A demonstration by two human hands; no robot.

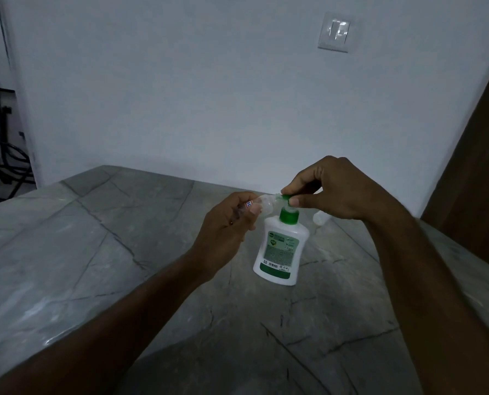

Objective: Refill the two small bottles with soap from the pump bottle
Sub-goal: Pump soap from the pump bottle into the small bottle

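I see the pump bottle (280, 246) upright on the grey marble worktop (95, 252), toward its far edge by the wall, with broad bare stone to the left and front. My right hand (331, 192) pinches the green pump head (285, 198) from above. My left hand (226, 223) grips a clear small bottle (262, 205), tilted, its mouth at the nozzle. A second small bottle (320, 218) lies just behind the pump bottle, partly hidden under my right hand.
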